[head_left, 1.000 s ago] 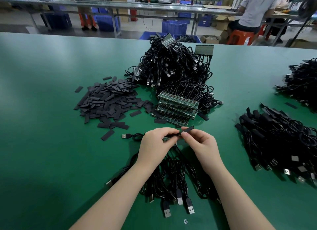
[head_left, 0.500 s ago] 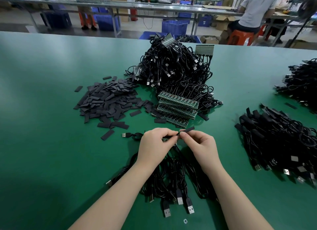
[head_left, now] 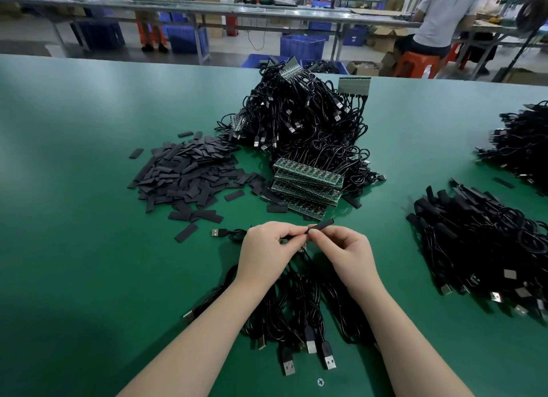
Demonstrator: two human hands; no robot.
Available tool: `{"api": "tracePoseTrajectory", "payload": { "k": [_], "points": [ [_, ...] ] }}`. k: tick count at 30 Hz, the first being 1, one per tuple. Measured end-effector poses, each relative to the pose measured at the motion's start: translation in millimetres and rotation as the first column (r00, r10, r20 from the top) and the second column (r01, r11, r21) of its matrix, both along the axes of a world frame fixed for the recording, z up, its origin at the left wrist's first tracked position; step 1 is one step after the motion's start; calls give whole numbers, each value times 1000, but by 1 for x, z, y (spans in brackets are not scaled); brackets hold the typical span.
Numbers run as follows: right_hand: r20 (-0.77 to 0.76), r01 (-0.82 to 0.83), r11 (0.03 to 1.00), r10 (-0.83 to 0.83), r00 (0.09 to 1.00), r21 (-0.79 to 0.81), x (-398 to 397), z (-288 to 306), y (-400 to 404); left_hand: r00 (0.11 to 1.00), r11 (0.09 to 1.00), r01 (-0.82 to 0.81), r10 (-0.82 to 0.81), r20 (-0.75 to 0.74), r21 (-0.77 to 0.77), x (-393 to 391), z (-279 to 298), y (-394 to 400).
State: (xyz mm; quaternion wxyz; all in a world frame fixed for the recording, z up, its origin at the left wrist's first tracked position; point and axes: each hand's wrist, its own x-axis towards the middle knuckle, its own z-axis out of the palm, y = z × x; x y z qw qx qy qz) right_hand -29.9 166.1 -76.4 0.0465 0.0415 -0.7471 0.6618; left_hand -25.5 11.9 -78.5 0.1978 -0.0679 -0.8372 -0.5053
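Note:
My right hand [head_left: 347, 251] pinches a flat black sleeve [head_left: 321, 226] between thumb and forefinger; its far end sticks out to the upper right. My left hand [head_left: 268, 252] grips a small green circuit board [head_left: 284, 241] on a black USB cable, mostly hidden under the fingers. Both hands meet over a bundle of black USB cables [head_left: 296, 316] on the green table [head_left: 74, 248].
A heap of loose black sleeves [head_left: 189, 174] lies to the left. Behind it are stacked green board strips [head_left: 305, 186] and a big tangle of cables [head_left: 305, 121]. Sleeved cable piles [head_left: 486, 248] lie to the right. People sit at benches beyond the table.
My hands have stayed in place; the sleeve has shifted only slightly between my fingertips.

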Motion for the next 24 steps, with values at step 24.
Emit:
{"api": "tracePoseTrajectory", "payload": {
  "k": [24],
  "points": [
    [-44, 88, 987, -94, 995, -132, 6, 2, -1, 998, 1000, 9, -8, 55, -12, 1, 4, 0]
  ]
}}
